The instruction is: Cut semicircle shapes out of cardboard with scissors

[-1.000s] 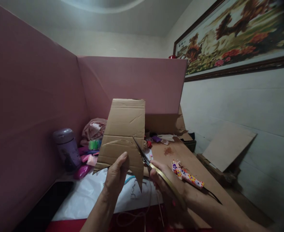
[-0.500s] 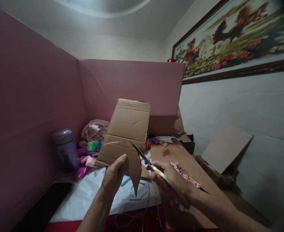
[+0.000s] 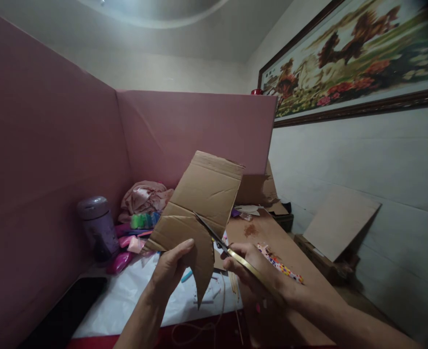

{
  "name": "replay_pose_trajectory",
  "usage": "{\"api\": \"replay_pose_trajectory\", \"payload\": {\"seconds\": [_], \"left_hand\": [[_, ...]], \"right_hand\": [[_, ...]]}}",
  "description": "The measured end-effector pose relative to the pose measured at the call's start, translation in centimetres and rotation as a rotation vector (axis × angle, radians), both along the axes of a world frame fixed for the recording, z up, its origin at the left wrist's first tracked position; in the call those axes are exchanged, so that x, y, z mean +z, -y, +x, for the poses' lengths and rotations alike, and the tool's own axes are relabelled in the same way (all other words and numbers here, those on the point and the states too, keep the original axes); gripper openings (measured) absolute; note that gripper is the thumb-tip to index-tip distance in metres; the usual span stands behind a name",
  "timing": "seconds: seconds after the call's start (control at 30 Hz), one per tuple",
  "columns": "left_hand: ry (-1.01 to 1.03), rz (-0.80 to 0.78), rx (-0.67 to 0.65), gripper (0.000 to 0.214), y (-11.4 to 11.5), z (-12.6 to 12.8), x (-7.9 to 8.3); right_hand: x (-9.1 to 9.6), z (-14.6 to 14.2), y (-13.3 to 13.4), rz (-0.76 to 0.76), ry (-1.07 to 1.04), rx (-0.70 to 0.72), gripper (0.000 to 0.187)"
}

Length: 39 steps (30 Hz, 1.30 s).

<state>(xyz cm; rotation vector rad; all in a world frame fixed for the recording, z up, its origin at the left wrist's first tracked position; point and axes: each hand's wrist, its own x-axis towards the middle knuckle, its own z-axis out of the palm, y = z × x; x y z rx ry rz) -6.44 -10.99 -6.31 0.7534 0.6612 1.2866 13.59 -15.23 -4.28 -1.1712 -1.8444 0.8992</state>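
My left hand [image 3: 173, 266] grips the lower part of a brown cardboard sheet [image 3: 210, 186], its thumb lying on the front face. The sheet is held up and tilted to the right. A curved cut runs through it, and the strip below ends in a pointed tip that hangs down. In my right hand [image 3: 250, 264] is a pair of scissors [image 3: 232, 253] with gold-coloured handles and dark blades. The blades lie across the cardboard at the cut, pointing up and left. My right fingers are wrapped round the handles.
A purple thermos [image 3: 98, 228] stands at the left, with a black phone-like slab [image 3: 70, 305] in front. Colourful packets [image 3: 121, 261] and a pink cloth [image 3: 144, 198] lie behind. A dotted strip [image 3: 279, 264] rests on the brown board [image 3: 308, 300] at right. Pink panels [image 3: 195, 121] enclose the back.
The cardboard has turned clockwise, its top edge swinging to the right. The scissor blades sit further along the cut and look more closed. Both hands have stayed nearly in place.
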Motion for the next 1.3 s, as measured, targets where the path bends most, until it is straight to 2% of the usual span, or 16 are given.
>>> {"api": "replay_pose_trajectory", "payload": {"seconds": [0.1,0.3,0.4,0.63,0.83,0.87,0.93,1.0,1.03,1.13,1.3], "left_hand": [[-0.026,0.010,-0.021,0.020,-0.2,-0.2,-0.1],[-0.095,0.057,-0.105,0.016,-0.7,-1.0,-0.7],[-0.124,0.077,-0.133,0.016,-0.9,-1.1,-0.9],[-0.170,0.067,-0.139,0.015,-0.8,-1.3,-0.8],[-0.195,0.036,-0.128,0.013,-0.6,-1.4,-0.9],[-0.202,0.029,-0.126,0.012,-0.7,-1.5,-0.8],[-0.215,0.016,-0.121,0.012,-0.8,-1.8,-0.7],[-0.225,0.005,-0.109,0.013,-0.9,-2.2,-0.4],[-0.231,0.000,-0.103,0.013,-1.0,-2.4,-0.2],[-0.252,-0.008,-0.089,0.016,-1.2,-2.8,0.2],[-0.287,-0.007,-0.082,0.019,-1.0,-2.9,0.3]], "right_hand": [[0.3,0.4,0.0,0.016,0.046,-0.022,0.040],[2.3,0.7,-0.3,-0.358,-0.029,0.035,0.019],[2.5,0.4,-0.7,-0.395,-0.041,0.012,0.016],[1.3,0.3,-0.9,-0.301,0.025,0.028,0.029],[1.6,-0.2,-0.4,-0.061,0.109,-0.046,0.030],[1.7,-0.2,-0.4,-0.069,0.121,-0.049,0.032],[2.0,0.2,-0.3,-0.222,0.105,-0.014,0.036],[2.6,1.0,-0.2,-0.413,0.029,0.105,0.044],[2.9,1.5,0.0,-0.457,-0.012,0.171,0.050],[3.9,2.8,0.4,-0.416,-0.016,0.281,0.066],[4.6,3.0,0.4,-0.401,0.044,0.210,0.062]]}}
